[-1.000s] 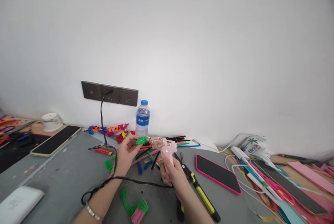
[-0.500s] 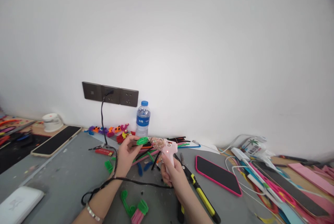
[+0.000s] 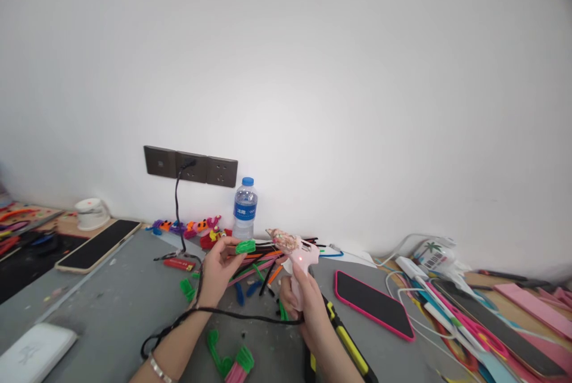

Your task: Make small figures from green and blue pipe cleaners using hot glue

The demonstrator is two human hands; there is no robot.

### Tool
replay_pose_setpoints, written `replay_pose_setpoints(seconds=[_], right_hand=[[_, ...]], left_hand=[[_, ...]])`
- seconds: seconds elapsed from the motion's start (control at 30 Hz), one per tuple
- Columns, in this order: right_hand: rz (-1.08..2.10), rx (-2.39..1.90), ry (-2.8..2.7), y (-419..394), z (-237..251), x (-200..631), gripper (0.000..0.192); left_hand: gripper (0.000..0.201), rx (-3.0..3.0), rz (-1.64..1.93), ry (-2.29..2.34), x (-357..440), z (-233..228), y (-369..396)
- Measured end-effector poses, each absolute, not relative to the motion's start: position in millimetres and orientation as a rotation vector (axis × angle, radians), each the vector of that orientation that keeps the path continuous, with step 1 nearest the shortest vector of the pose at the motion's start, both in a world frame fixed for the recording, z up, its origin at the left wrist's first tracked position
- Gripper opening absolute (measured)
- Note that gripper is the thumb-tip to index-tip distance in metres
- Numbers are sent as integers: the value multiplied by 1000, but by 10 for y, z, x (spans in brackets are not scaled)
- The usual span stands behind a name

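Observation:
My left hand (image 3: pixel 218 267) pinches a small green pipe-cleaner piece (image 3: pixel 245 246) between thumb and fingertips. In my right hand (image 3: pixel 304 299) is a pale pink hot glue gun (image 3: pixel 305 255), fingers wrapped round its grip and a small red light showing. Its nozzle, crusted with dried glue, points up and left, a short gap from the green piece. The gun's black cord (image 3: pixel 241 313) crosses my left forearm. Below the hands lie a curved green pipe-cleaner piece (image 3: pixel 216 350) and a pink bundle with a green top (image 3: pixel 241 366). More green bits (image 3: pixel 187 289) rest left of my wrist.
A water bottle (image 3: pixel 245 210) stands by the wall near the sockets (image 3: pixel 191 167). Loose pipe cleaners (image 3: pixel 268 258) lie behind the hands. Yellow-black pliers (image 3: pixel 348 341) and a pink-edged phone (image 3: pixel 373 305) are at right; another phone (image 3: pixel 99 245) and a white box (image 3: pixel 38 350) are at left.
The glue gun has moved right and tilted nozzle-up, away from the green piece it was touching or nearly touching. My left hand still holds the piece in nearly the same place.

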State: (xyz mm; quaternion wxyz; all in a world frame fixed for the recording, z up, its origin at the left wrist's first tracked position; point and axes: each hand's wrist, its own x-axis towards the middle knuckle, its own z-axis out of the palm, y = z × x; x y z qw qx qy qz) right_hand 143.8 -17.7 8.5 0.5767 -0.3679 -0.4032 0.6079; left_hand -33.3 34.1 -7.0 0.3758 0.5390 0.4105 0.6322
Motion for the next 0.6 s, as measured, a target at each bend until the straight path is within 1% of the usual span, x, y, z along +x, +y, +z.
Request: replay_pose_setpoints(seconds=[0.1, 0.23, 0.4, 0.47, 0.6], right_hand=[[1499, -763, -897, -224, 154, 1447, 55], [1559, -605, -780, -392, 349, 1410, 43], [1515, -632, -797, -533, 488, 1260, 41], [1483, -704, -835, -535, 506, 1193, 44], [1453, -824, -1136, -585, 692, 1006, 60]], left_hand=[[19, 1363, 1605, 1025, -324, -59, 326], [21, 1348, 1562, 986, -313, -1, 271], [23, 1331, 1501, 964, -315, 58, 211], [23, 1329, 1487, 943, -308, 43, 207], [19, 1395, 1481, 1039, -238, -6, 175]])
